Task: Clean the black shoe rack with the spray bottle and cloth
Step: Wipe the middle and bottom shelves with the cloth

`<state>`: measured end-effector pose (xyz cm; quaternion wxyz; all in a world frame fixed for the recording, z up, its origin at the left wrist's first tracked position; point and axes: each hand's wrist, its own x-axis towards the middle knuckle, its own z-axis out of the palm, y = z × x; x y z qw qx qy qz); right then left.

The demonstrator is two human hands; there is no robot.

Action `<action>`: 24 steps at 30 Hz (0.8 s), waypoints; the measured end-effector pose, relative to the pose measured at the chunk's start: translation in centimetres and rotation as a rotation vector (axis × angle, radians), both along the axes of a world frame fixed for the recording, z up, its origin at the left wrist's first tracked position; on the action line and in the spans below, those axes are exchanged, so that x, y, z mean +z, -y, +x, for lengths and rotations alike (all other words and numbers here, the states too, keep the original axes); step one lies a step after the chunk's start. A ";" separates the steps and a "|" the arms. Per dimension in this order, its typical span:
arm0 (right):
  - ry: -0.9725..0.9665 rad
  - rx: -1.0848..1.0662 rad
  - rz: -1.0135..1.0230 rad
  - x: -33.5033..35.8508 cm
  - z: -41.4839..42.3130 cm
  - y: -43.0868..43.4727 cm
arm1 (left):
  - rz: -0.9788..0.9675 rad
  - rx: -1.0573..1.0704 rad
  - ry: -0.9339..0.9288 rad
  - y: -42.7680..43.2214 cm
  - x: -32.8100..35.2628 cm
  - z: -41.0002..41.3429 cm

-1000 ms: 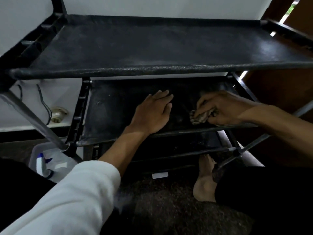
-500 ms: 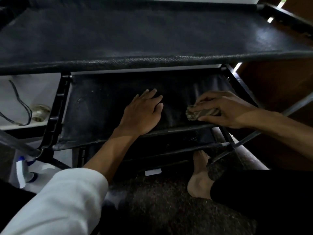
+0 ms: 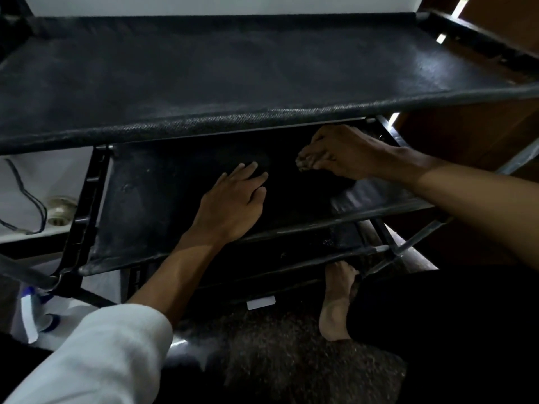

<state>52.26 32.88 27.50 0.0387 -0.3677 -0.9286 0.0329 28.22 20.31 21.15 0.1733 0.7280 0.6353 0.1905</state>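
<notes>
Wiping now: I judge the step in hand to be rubbing down the middle shelf (image 3: 151, 205) of the black fabric-and-tube shoe rack (image 3: 204, 123), at the shelf's far right end, centre right of the frame.
Right hand: my right hand (image 3: 347, 153) reaches in under the top shelf (image 3: 262, 68). Its fingers (image 3: 320, 158) are curled tight round a small crumpled grey-brown cloth (image 3: 304, 164), which is pressed onto the shelf fabric.
Left hand: my left hand (image 3: 233, 205) lies flat on the same shelf in the middle of the frame. Its fingers (image 3: 252, 170) are straight and slightly spread, gripping nothing and bracing the fabric.
Spray bottle: what looks like the white spray bottle with blue parts (image 3: 33, 313) sits in the lower left of the frame, well apart from both hands and half hidden behind the rack's frame.
Doing it well: I would leave the left palm down so the soft shelf does not sag away from the cloth. I would pull overlapping strokes from the back edge to the front rail and push into the right corner where fabric meets frame. When one face of the cloth loads up, I would turn it to a fresh one.
Watch for: my knuckles run close under the top shelf. Pale marks at the shelf's left end suggest that part is yet to be wiped, though in this dim light I cannot be sure.
</notes>
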 end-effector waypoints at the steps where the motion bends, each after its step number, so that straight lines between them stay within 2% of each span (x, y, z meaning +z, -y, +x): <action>1: 0.006 -0.001 -0.058 0.1 0.3 0.4 | 0.003 0.000 0.001 0.0 0.0 0.0; 4: 0.001 -0.024 -0.395 1.0 1.8 2.0 | 0.010 -0.004 -0.006 0.1 0.0 0.1; 6: 0.061 0.032 -0.505 1.9 2.9 2.9 | 0.020 0.001 -0.013 0.1 0.1 0.1; 10: 0.052 0.101 -0.466 2.3 3.4 3.3 | 0.021 0.009 0.001 0.1 0.2 0.3; 13: 0.022 0.138 -0.323 1.8 3.1 2.1 | 0.023 0.011 0.007 0.3 0.3 0.5; 15: -0.003 0.090 -0.259 1.8 3.3 1.2 | 0.021 0.012 0.010 0.3 0.4 0.4; 24: 0.074 -0.116 -0.355 3.2 7.0 3.2 | 0.022 0.017 -0.018 0.1 0.3 0.3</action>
